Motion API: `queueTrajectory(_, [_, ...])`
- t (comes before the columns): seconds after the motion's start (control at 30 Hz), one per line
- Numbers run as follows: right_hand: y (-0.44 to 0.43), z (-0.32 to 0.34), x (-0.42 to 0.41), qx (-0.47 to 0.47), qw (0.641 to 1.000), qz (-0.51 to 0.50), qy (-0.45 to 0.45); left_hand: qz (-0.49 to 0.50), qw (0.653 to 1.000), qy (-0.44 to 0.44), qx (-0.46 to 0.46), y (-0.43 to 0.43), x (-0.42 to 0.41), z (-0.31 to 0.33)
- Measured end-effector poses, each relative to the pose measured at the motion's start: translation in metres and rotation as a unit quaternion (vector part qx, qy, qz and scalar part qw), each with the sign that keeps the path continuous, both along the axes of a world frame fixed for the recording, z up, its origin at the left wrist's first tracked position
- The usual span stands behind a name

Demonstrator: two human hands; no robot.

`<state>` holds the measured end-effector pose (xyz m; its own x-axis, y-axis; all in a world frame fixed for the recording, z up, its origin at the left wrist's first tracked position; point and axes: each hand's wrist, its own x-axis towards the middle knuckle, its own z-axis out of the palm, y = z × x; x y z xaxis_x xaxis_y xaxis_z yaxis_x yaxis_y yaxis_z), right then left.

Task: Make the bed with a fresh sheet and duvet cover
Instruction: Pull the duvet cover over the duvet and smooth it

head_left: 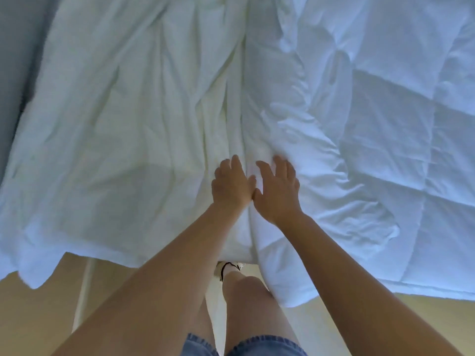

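A thin, wrinkled white duvet cover [115,129] lies spread over the left half of the bed. A thick quilted white duvet [372,119] covers the right half, its bunched edge meeting the cover along the middle. My left hand [230,186] rests palm down on the cover at that seam, fingers slightly curled. My right hand [279,191] lies beside it, thumbs almost touching, fingers spread and pressing into the duvet's bunched edge. Neither hand visibly grips fabric.
Both layers hang over the near bed edge [154,255] above a light wooden floor [33,317]. A grey wall or headboard [15,60] runs along the left. My legs and a sandalled foot [228,269] stand against the bed.
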<state>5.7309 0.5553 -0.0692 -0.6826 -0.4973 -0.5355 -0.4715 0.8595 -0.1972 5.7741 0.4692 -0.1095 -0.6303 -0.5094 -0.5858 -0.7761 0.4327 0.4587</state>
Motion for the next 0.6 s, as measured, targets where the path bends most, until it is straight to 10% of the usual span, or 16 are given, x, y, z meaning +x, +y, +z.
queueTrajectory(0.3, [0.002,-0.068,-0.027,0.156,0.987,-0.031,0.030,-0.032,0.996,-0.039,-0.070,-0.017,-0.027,-0.065])
queueTrajectory(0.6, [0.004,-0.043,-0.056,0.043,0.969,-0.243,0.018,0.404,0.885,0.108,0.206,-0.079,-0.011,0.040])
